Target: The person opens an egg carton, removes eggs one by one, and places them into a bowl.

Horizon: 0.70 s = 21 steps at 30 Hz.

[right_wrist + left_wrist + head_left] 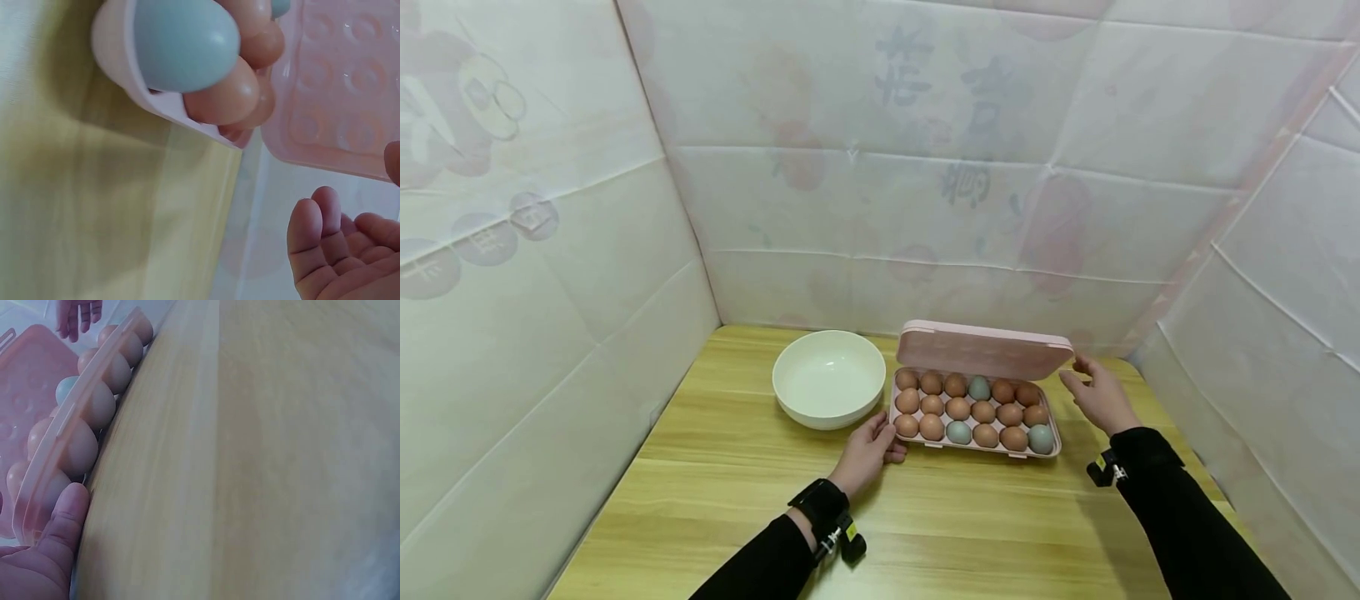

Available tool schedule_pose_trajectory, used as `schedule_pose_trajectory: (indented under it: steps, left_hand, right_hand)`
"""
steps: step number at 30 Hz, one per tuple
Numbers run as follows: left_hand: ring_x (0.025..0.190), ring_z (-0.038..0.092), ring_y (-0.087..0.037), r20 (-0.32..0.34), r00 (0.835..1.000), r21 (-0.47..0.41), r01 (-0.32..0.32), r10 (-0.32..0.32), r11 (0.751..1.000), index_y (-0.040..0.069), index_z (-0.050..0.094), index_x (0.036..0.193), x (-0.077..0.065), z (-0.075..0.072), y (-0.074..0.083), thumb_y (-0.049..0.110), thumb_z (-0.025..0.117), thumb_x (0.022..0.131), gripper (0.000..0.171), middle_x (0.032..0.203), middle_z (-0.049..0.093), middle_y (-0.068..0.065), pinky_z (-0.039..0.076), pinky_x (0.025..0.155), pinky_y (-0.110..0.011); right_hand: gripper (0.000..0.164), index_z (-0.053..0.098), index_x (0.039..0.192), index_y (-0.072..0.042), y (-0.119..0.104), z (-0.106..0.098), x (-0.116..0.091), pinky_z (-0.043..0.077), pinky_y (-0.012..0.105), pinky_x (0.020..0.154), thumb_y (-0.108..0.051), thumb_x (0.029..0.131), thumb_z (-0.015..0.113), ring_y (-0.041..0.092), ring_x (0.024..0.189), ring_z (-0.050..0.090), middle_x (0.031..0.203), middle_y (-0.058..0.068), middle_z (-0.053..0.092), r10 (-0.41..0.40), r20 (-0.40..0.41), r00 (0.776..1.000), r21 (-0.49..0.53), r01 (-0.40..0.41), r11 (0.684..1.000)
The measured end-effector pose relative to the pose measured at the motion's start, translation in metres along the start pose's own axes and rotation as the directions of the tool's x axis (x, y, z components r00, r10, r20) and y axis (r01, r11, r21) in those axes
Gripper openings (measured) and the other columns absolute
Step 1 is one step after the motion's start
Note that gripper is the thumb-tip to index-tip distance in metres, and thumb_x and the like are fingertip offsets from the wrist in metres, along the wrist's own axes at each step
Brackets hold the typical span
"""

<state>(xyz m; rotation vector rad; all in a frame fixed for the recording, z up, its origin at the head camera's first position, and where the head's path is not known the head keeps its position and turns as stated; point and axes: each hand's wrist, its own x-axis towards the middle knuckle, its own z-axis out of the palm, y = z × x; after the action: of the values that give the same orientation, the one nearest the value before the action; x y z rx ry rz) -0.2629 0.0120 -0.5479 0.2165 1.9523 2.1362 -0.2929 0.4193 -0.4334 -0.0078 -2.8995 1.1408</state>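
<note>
- Egg carton (pixel 972 447): pink, on the bench (pixel 925 525), between 4 and 5 o'clock from the middle of the head view; its lid (pixel 985 350) stands raised along the 12 o'clock side.
- Done, by judgement: the carton is open and every visible place in it is filled. Whether the lid is on its way up or down cannot be told from this moment.
- Left, as far as shows: the lid is not closed over the eggs, and no egg lies in the bowl (pixel 827 412) or loose on the bench.
- The person's left grip (pixel 868 450), between 8 and 9 o'clock from the carton's middle, is bent around the near corner, thumb along the front wall (it seems to steady the carton).
- The right grip (pixel 1101 396), near 3 o'clock, is loosely part-open by the lid's corner, thumb and fingers apart, with nothing clearly held; whether it touches the lid cannot be told.
- Eggs: eighteen, in three rows of six. Fifteen are brown eggs (pixel 958 408); three are blue-green eggs (pixel 979 388) (one in the far row, two in the near row).
- The rest: one carton with one lid, and one pale bowl, between 9 and 10 o'clock from the carton.
</note>
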Motion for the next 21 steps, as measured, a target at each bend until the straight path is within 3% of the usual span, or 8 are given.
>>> schedule_pose_trajectory:
  steps: [9, 15, 21]
  left_hand:
    - [0.103, 0.074, -0.028, 0.003, 1.0, 0.007, 0.017, -0.018, 1.0, -0.018, 0.019, 0.161, -0.002, -0.001, 0.001, 0.014, 0.042, 0.116, 0.06, 0.146, 0.057, -0.036, 0.066, 0.088, -0.036]
    - [0.103, 0.074, -0.029, -0.005, 1.0, 0.017, 0.022, -0.022, 1.0, -0.017, 0.021, 0.162, -0.002, -0.001, 0.001, 0.014, 0.044, 0.116, 0.06, 0.146, 0.057, -0.036, 0.065, 0.09, -0.039]
    - [0.101, 0.074, -0.028, 0.0, 1.0, 0.009, 0.011, -0.011, 1.0, -0.019, 0.022, 0.16, -0.001, -0.001, 0.0, 0.01, 0.044, 0.115, 0.058, 0.145, 0.057, -0.037, 0.066, 0.087, -0.037]
  right_hand:
    - [0.073, 0.034, 0.158, 0.016, 0.007, 0.016, -0.022, 0.055, 0.061, 0.101, -0.042, 0.115, 0.045, 0.057, 0.13, 0.059, 0.149, 0.04, 0.052, 0.028, -0.07, 0.997, -0.083, -0.034, 0.996]
    - [0.067, 0.045, 0.152, 0.015, -0.001, 0.02, -0.027, 0.061, 0.044, 0.084, -0.041, 0.114, 0.046, 0.046, 0.111, 0.072, 0.133, 0.036, 0.066, 0.023, -0.142, 0.99, -0.08, -0.034, 0.996]
    - [0.064, 0.049, 0.15, 0.012, -0.002, 0.018, -0.018, 0.055, 0.028, 0.071, -0.04, 0.114, 0.047, 0.041, 0.102, 0.074, 0.122, 0.032, 0.072, 0.022, -0.196, 0.98, -0.08, -0.038, 0.996]
